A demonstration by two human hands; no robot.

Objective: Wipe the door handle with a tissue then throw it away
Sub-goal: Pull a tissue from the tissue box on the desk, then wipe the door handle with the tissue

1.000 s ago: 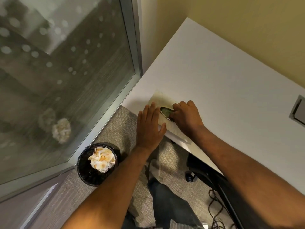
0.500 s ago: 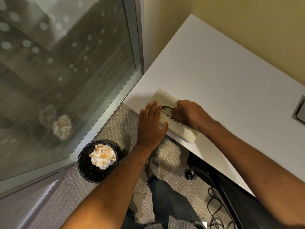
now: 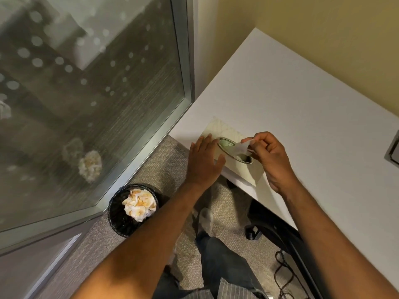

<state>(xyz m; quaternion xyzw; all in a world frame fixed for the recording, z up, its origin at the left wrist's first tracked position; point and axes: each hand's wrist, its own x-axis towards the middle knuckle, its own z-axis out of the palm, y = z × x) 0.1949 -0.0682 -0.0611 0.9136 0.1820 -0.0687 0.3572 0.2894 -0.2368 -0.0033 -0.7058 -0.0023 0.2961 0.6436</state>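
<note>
A pale tissue box [image 3: 226, 131] lies flat at the near left corner of the white desk [image 3: 291, 100]. My left hand [image 3: 204, 161] rests flat on the box's left end, fingers spread. My right hand [image 3: 267, 156] pinches a white tissue [image 3: 240, 148] that sticks up out of the box's oval slot. A black wire bin [image 3: 121, 216] stands on the carpet at lower left, filled with crumpled tissues. No door handle is in view.
A glass wall with a metal frame [image 3: 185, 61] fills the left side and reflects the bin. A black office chair [image 3: 278, 231] and cables sit under the desk. A grey cable port [image 3: 394, 149] is set into the desk at right. My legs are below.
My right hand has lifted from the slot, drawing a tissue partly out of the box. My left hand stays pressed on the box. The view has shifted slightly.
</note>
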